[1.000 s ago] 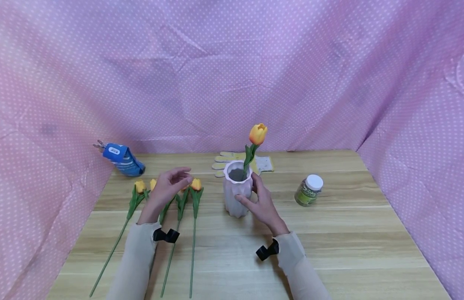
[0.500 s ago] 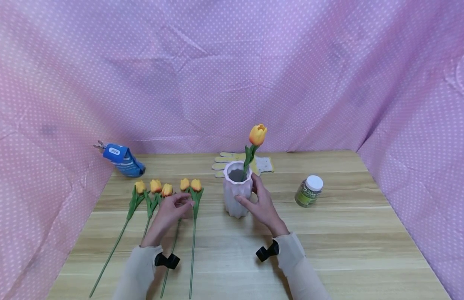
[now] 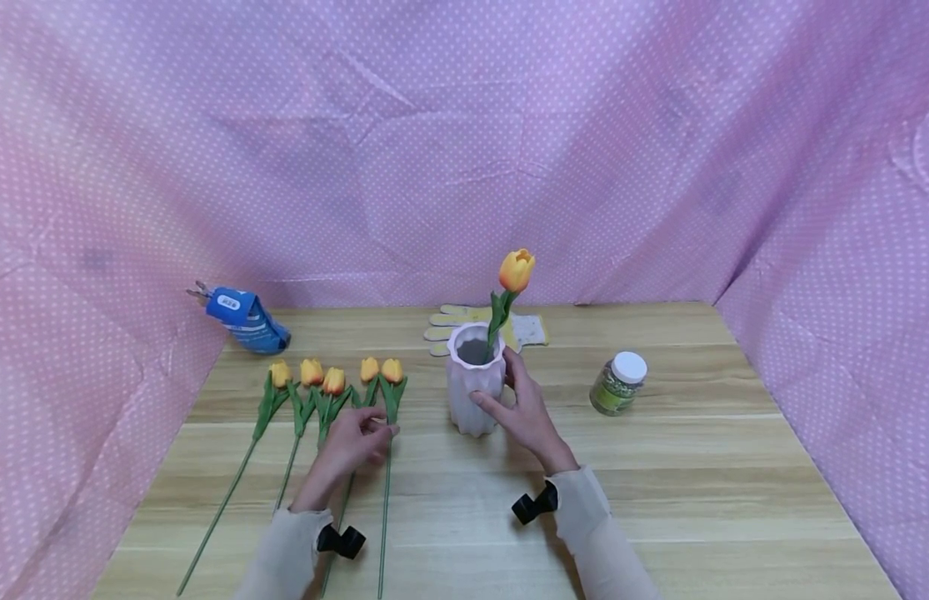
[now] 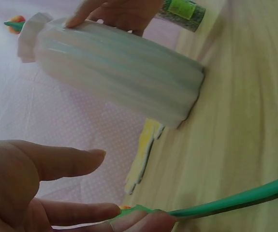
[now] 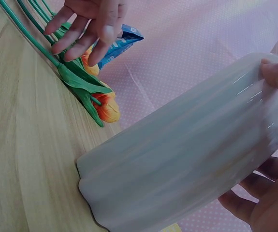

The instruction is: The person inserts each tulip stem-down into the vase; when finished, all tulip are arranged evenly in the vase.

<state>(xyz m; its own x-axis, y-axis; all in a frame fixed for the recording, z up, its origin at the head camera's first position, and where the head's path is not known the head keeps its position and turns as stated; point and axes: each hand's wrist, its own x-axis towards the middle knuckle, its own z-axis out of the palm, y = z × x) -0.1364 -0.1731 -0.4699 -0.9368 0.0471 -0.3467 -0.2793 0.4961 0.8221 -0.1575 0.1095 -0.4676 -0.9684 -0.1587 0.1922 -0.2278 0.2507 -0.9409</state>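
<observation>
A white fluted vase (image 3: 466, 396) stands upright, with one orange-yellow tulip (image 3: 516, 271) leaning out of its mouth. My right hand (image 3: 527, 419) grips the vase's right side, thumb in front and fingers round the back. Several more tulips lie side by side on the table to the left, blooms facing away from me. Over the rightmost lying tulip (image 3: 392, 372), my left hand (image 3: 352, 442) is low, thumb and fingers apart. In the left wrist view its fingertips (image 4: 153, 222) are right at that tulip's green stem (image 4: 235, 199), just below the leaves.
Behind the vase lies a yellow and white glove (image 3: 530, 328). A white-lidded jar (image 3: 617, 383) of green granules stands to the right. At the back left is a blue package (image 3: 248, 318) with a metal tool tip sticking out. Pink dotted cloth (image 3: 464, 150) hangs around the wooden table (image 3: 704, 467).
My left hand has come down and toward me, from over the blooms to the stem of the rightmost lying tulip. The right hand and the vase have stayed in place.
</observation>
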